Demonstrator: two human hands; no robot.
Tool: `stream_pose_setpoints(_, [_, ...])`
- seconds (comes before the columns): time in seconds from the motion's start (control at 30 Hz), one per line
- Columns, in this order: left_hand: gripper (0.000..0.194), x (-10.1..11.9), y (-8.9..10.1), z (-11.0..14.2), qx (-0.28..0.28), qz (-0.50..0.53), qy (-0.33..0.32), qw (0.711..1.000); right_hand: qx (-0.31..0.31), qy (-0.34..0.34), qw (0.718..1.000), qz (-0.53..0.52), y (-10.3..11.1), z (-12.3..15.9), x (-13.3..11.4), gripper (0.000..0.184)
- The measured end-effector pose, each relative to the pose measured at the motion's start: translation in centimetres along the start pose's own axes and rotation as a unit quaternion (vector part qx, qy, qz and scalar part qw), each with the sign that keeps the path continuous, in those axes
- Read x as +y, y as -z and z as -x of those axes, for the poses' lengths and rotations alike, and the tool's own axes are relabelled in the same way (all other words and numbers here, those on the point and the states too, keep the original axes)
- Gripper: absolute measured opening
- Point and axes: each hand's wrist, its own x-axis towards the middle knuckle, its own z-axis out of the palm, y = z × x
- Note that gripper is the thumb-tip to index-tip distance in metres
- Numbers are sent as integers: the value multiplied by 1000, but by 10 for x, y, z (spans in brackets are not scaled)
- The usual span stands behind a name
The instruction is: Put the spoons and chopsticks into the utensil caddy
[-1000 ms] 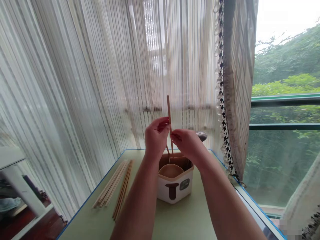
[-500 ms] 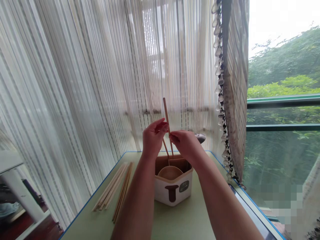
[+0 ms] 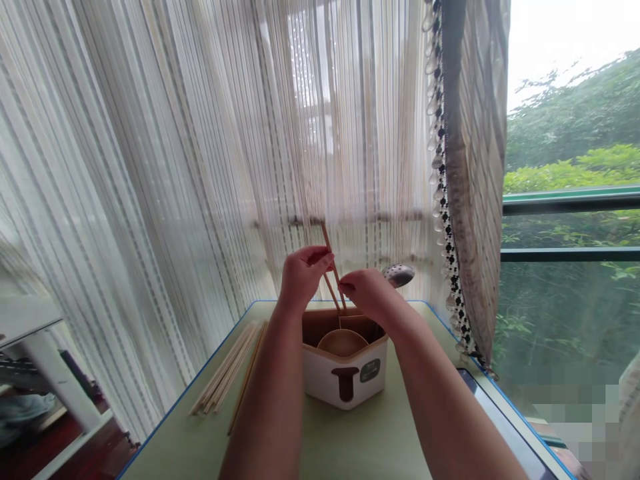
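A brown chopstick [image 3: 327, 236] leans over the rear of a white-and-brown utensil holder [image 3: 320, 381], its lower end at the inner rear compartment. My left hand [image 3: 304, 277] is closed on its upper part, and my right hand [image 3: 369, 293] pinches it lower down with thumb and fingertips. A second brown chopstick [image 3: 331, 291] slants from beneath my left hand to the same spot; whether that hand also grips it is unclear. Inside the holder's front part sits a round brown piece [image 3: 343, 343]. Behind my right hand a metal slotted spoon head [image 3: 401, 275] sticks up.
Pale chopsticks [image 3: 227, 373] lie in a bundle on the light green table [image 3: 360, 440], left of my left forearm, beside darker chopsticks [image 3: 249, 375] partly hidden by it. A dark flat device [image 3: 505, 427] lies at the right edge. A striped curtain [image 3: 200, 167] hangs behind.
The upright chopstick has gone lower and tilts more to the left. Both hands have come down slightly with it, and more of the slotted spoon shows.
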Motion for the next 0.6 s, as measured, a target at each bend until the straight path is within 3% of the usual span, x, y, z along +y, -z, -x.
stream_pose_setpoints(0.23, [30, 3, 3, 0, 9, -4, -18, 1000, -16, -11, 1000, -6, -5, 0, 5, 20])
stream_pose_setpoints(0.37, [26, 7, 4, 2, -2, -44, 3, 999, 9, 0, 999, -35, 1, 1, -1, 24])
stream_pose_setpoints(0.6, [26, 12, 7, 3, 21, -109, -8, 994, -17, 4, 1000, -21, -3, -1, 3, 21])
